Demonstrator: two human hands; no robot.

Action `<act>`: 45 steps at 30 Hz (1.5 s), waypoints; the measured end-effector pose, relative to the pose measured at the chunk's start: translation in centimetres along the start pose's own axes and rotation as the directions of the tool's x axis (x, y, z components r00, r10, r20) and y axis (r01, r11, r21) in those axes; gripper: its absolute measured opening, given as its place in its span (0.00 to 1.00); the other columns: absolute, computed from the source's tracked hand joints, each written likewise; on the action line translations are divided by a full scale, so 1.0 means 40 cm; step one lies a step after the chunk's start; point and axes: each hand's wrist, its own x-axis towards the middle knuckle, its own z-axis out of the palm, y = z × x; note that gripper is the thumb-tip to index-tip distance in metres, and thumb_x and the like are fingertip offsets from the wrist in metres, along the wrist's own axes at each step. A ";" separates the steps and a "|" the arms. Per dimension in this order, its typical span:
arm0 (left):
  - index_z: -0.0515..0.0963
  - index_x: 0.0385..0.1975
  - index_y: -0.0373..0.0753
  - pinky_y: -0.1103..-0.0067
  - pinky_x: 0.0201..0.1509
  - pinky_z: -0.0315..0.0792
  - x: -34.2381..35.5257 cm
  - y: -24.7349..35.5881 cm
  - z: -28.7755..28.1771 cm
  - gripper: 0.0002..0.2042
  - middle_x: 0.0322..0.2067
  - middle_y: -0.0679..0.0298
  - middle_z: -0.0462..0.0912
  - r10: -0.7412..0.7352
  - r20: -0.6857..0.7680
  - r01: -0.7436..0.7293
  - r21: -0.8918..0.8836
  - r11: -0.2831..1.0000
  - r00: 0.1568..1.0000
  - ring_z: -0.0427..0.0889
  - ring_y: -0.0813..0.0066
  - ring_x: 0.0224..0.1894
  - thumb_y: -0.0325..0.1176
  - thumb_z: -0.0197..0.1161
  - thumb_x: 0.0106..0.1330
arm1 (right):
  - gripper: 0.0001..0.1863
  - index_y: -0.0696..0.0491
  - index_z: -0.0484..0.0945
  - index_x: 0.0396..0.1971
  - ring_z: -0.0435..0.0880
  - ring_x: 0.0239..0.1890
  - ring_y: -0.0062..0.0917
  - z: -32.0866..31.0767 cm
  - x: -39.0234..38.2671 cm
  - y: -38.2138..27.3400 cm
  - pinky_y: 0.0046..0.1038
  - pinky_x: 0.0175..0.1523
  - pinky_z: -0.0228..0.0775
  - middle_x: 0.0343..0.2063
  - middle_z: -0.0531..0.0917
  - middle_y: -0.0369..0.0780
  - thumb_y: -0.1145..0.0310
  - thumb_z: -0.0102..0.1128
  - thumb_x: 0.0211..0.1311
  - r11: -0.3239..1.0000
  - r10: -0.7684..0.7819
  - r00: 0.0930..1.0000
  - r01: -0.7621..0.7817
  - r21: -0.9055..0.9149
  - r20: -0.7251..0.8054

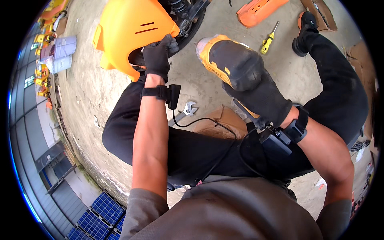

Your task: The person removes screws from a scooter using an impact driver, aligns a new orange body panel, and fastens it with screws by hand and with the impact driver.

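An adjustable wrench (186, 111) lay on the near floor (92, 80). To its right, the right hand (266, 98) had its fingers wrapped round a power drill (236, 62). Farther left, the left hand's (158, 58) fingers were curled at an orange cover (132, 30); their grip I couldn't tell. Far right lay a yellow screwdriver (268, 42).

Drill (236, 64) up in the right hand (266, 96), left hand (157, 58) on the panel (134, 30)!
Here's the left, black-gloved, curled at the yellow panel's lower right edge, its grip partly hidden, a wheel (195, 32) just beyond; and there's the right, gloved too, wrapped round the drill's handle, nose angled toward the panel but apart from it. Down on the concrete (102, 98): a yellow screwdriver (267, 45) past the drill, a wrench (187, 110) near the left wrist, an orange part (260, 12) up top.
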 end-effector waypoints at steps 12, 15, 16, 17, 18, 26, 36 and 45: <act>0.78 0.38 0.32 0.78 0.29 0.78 -0.029 0.032 -0.001 0.09 0.26 0.60 0.81 -0.080 -0.025 0.081 0.066 0.995 0.996 0.80 0.73 0.23 0.32 0.61 0.67 | 0.18 0.55 0.78 0.43 0.82 0.43 0.36 0.029 -0.003 0.004 0.32 0.47 0.74 0.38 0.84 0.46 0.63 0.66 0.55 0.988 -0.087 0.992 0.097 0.116 -0.091; 0.78 0.40 0.32 0.79 0.22 0.73 -0.052 0.037 -0.032 0.14 0.21 0.62 0.77 -0.187 0.054 0.181 0.096 0.979 0.981 0.76 0.75 0.17 0.39 0.55 0.70 | 0.25 0.55 0.71 0.52 0.79 0.50 0.32 0.024 -0.007 0.016 0.30 0.55 0.71 0.47 0.80 0.43 0.64 0.67 0.56 0.998 -0.060 0.998 0.060 -0.007 0.000; 0.79 0.42 0.33 0.81 0.19 0.68 -0.075 0.044 -0.041 0.13 0.19 0.67 0.74 -0.179 0.122 0.167 0.101 0.981 0.976 0.73 0.77 0.16 0.36 0.53 0.70 | 0.28 0.55 0.68 0.56 0.78 0.54 0.29 0.023 -0.005 0.021 0.29 0.60 0.69 0.52 0.78 0.42 0.65 0.67 0.57 0.997 -0.048 0.998 0.050 -0.061 0.036; 0.79 0.42 0.34 0.81 0.19 0.67 -0.085 0.044 -0.046 0.12 0.19 0.67 0.73 -0.203 0.175 0.199 0.043 0.979 0.963 0.73 0.78 0.17 0.35 0.52 0.71 | 0.28 0.55 0.68 0.56 0.77 0.54 0.30 0.019 -0.001 0.021 0.29 0.60 0.69 0.52 0.77 0.43 0.65 0.66 0.57 0.993 -0.069 0.995 0.075 -0.094 0.067; 0.79 0.43 0.34 0.82 0.20 0.66 -0.102 0.050 -0.046 0.12 0.20 0.68 0.73 -0.229 0.230 0.238 -0.011 0.971 0.946 0.73 0.79 0.19 0.33 0.51 0.71 | 0.27 0.55 0.69 0.56 0.77 0.55 0.30 0.019 -0.003 0.021 0.29 0.61 0.68 0.52 0.77 0.43 0.65 0.65 0.58 0.988 -0.084 0.991 0.096 -0.123 0.100; 0.70 0.53 0.32 0.76 0.38 0.80 -0.214 0.121 -0.040 0.16 0.34 0.60 0.80 -0.211 0.338 0.338 -0.380 0.861 0.917 0.83 0.72 0.33 0.35 0.54 0.71 | 0.25 0.54 0.71 0.52 0.83 0.46 0.36 0.032 -0.003 -0.016 0.30 0.52 0.74 0.43 0.82 0.45 0.70 0.66 0.53 0.958 -0.275 0.950 0.258 0.125 0.145; 0.64 0.59 0.26 0.81 0.45 0.78 -0.219 0.110 -0.052 0.29 0.40 0.61 0.79 0.033 0.522 0.309 -0.553 0.774 0.852 0.80 0.77 0.39 0.39 0.64 0.65 | 0.24 0.54 0.72 0.49 0.82 0.43 0.35 0.004 -0.001 -0.053 0.31 0.50 0.73 0.41 0.82 0.43 0.73 0.67 0.49 0.944 -0.321 0.932 0.328 -0.015 0.167; 0.66 0.57 0.26 0.84 0.42 0.77 -0.218 0.114 -0.039 0.28 0.37 0.64 0.78 0.003 0.527 0.344 -0.559 0.755 0.850 0.79 0.81 0.35 0.39 0.65 0.64 | 0.24 0.53 0.72 0.49 0.81 0.44 0.35 0.016 -0.001 -0.018 0.30 0.50 0.73 0.40 0.82 0.42 0.71 0.68 0.50 0.964 -0.213 0.966 0.184 0.191 0.146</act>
